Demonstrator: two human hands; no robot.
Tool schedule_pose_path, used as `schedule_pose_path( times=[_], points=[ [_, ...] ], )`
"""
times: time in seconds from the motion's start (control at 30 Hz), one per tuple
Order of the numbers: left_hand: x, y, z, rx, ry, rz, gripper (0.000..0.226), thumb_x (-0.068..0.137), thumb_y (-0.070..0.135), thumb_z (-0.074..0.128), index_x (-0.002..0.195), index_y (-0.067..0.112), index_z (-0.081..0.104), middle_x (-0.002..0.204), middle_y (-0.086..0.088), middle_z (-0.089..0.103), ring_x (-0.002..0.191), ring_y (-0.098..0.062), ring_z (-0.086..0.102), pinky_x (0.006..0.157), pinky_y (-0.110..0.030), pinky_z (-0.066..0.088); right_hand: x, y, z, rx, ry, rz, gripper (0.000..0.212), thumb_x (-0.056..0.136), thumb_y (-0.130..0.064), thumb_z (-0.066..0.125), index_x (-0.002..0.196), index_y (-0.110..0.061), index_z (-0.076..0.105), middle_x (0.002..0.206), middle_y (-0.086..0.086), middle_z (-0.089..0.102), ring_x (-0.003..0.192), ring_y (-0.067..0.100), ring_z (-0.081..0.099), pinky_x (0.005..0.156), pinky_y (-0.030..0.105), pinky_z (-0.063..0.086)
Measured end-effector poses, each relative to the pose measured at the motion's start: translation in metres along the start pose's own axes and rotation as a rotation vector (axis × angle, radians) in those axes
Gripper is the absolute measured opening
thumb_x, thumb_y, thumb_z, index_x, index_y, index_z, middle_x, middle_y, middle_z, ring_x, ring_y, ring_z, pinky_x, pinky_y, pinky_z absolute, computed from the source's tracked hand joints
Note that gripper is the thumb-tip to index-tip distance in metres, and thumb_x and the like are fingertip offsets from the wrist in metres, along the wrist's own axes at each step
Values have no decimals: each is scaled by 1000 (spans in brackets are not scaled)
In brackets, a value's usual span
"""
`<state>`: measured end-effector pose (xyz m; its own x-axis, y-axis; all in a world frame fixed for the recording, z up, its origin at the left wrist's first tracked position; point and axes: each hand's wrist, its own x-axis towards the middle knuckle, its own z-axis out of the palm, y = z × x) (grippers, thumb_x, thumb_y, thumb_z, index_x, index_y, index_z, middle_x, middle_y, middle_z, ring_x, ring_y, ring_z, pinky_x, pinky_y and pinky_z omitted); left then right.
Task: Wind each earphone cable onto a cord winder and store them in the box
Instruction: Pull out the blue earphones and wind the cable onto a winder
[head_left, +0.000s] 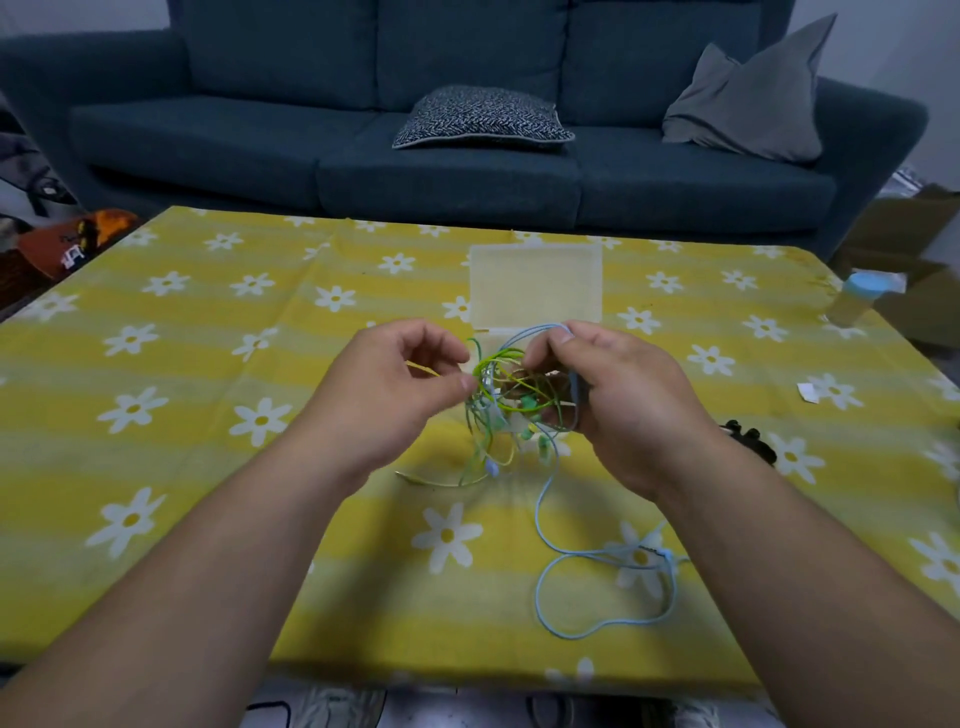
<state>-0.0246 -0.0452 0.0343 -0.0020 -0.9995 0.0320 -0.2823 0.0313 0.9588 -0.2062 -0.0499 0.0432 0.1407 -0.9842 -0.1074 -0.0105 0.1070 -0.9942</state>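
Right hand (618, 395) grips the cable tangle (498, 395) mid-frame; left hand (395, 384) pinches a yellow strand (423, 369): tease it free gently, no yanking

1. Table (156, 493), covered to the edges by a yellow cloth (727, 312) with white daisies.
2. Clear box (535, 283) flat on the cloth, middle, toward the far edge.
3. Blue cable (565, 635) looped on the cloth at near right, one run rising off it.
4. Green cable (426, 482), one end resting near the centre.
5. Paper scrap (808, 391) at right, well apart from the box.
6. Black object (753, 441) nearer than the scrap, partly hidden.
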Motion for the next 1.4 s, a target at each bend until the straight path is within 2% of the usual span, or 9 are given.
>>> schedule_pose_path(
  times=[0.1,0.2,0.57,0.67,0.77,0.9,1.0,1.2,1.4],
  points=[
    [-1,-3,4,38,-66,0,24,79,5,78,99,18,73,90,-5,69,69,-11,58,53,-10,41,-2,-1,1,78,-92,-9,36,104,-22,42,76,-13,63,83,9,70,77,28,64,74,42,51],
    [1,-1,4,46,26,50,17,79,1,77,83,18,75,72,4,70,65,-7,60,59,-14,46,-2,-4,0,95,-134,14,35,105,-21,41,78,-11,61,79,7,69,71,24,66,68,36,52],
    [3,-8,-7,577,161,181,30,80,1,68,65,25,57,69,8,62,70,-17,57,61,-29,41,7,-5,-15,-290,154,41,37,100,-20,52,69,-15,70,83,4,70,80,19,61,74,32,45],
    [4,-8,-9,590,147,210,36,74,-11,58,60,22,52,73,4,63,77,-23,57,64,-31,43,10,-5,-15,-13,176,62,36,100,-16,50,70,-10,67,73,10,66,70,23,61,72,35,48],
    [5,-9,-8,368,125,148,44,77,-17,56,55,20,46,75,-2,67,74,-19,60,67,-27,44,14,-5,-19,262,174,106,33,102,-16,45,76,-6,62,55,3,41,43,15,34,47,27,32],
    [8,-5,-16,-197,215,-56,46,82,-17,61,59,17,41,79,-9,60,71,-21,58,71,-34,50,18,-3,-29,288,233,175,28,101,-22,47,83,-9,63,52,-5,23,40,8,13,45,24,8],
    [8,1,-21,-503,247,-192,32,87,-11,56,68,14,48,84,-10,66,63,-20,65,60,-29,56,16,-5,-28,363,231,181,30,101,-24,47,79,-9,62,55,-3,29,41,10,19,43,23,12],
    [11,4,-31,-948,164,-432,35,102,29,38,69,20,48,80,-9,73,83,-29,73,81,-42,59,11,-16,-27,742,27,130,47,98,-20,35,52,-13,41,86,13,73,74,27,72,62,27,57],
    [18,-4,-29,-1033,253,-589,37,105,23,36,72,15,51,61,-2,63,50,-17,67,51,-35,60,10,-13,-26,589,68,195,43,96,-23,39,54,-18,34,66,8,60,53,21,56,52,24,44]
  ],
)
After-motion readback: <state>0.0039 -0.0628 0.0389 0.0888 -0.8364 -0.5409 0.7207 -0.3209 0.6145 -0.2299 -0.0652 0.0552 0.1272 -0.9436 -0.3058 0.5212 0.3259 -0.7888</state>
